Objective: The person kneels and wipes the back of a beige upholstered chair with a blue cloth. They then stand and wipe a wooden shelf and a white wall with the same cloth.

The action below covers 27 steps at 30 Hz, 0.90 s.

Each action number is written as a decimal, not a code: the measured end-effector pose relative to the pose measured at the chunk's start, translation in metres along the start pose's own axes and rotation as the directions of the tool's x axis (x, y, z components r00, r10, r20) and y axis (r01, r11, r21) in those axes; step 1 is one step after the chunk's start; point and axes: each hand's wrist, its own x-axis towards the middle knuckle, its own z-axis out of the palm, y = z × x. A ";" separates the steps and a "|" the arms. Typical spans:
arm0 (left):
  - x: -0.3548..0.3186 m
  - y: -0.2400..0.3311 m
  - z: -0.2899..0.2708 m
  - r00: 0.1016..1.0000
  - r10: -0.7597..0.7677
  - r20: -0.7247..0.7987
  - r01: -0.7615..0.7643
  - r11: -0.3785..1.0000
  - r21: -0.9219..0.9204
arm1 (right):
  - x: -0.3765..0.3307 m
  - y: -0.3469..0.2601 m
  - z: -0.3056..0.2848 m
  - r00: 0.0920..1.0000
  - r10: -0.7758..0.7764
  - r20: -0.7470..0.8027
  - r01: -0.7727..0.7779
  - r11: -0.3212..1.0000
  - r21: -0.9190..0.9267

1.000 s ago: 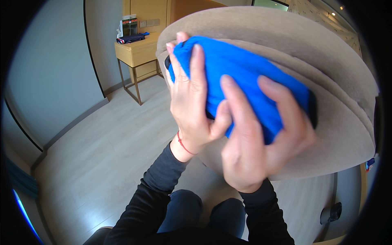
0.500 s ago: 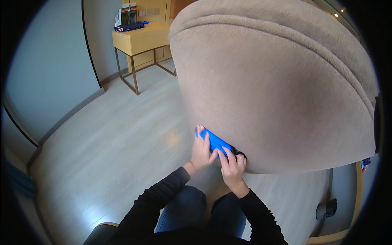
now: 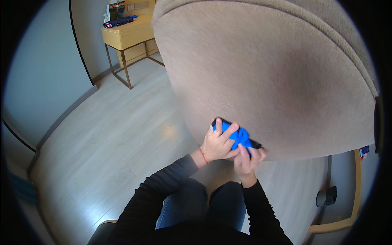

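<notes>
A bunched blue cloth point(image 3: 241, 136) lies over a dark, flat, long object point(image 3: 256, 144), whose black edge and ends show past it. I cannot make out what kind of thing the dark object is. My left hand point(image 3: 219, 142) is closed over the left part of both, its fingers pressing the cloth. At the right end, my right hand point(image 3: 247, 161) pinches the dark object and the cloth's lower corner, its fingertips slightly blurred. Both hands are in front of the lower edge of a large beige upholstered seat back point(image 3: 261, 81).
A light wooden desk point(image 3: 118, 37) on thin metal legs stands at the far left, with a folded dark cloth point(image 3: 118, 21) and a bag on it. A dark bin point(image 3: 326, 197) is by the wall at right. Pale floor point(image 3: 122, 134) spreads at left.
Both hands have shifted right with the cloth and dark object. The cloth is now bunched up rather than stretched long, and more of the dark object shows. The view has shifted slightly.
</notes>
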 end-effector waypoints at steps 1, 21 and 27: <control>-0.023 -0.005 0.000 0.990 0.022 0.139 -0.022 1.000 -0.003 | -0.023 0.001 0.002 0.998 -0.007 0.063 0.007 1.000 0.006; -0.052 0.001 0.040 0.907 0.354 0.230 -0.374 0.926 0.051 | -0.106 0.041 -0.019 0.994 0.046 0.104 -0.035 0.994 -0.107; -0.121 -0.040 0.013 0.703 0.349 0.619 -0.419 0.907 -0.036 | -0.162 0.033 -0.020 0.873 0.106 0.475 -0.121 0.993 0.002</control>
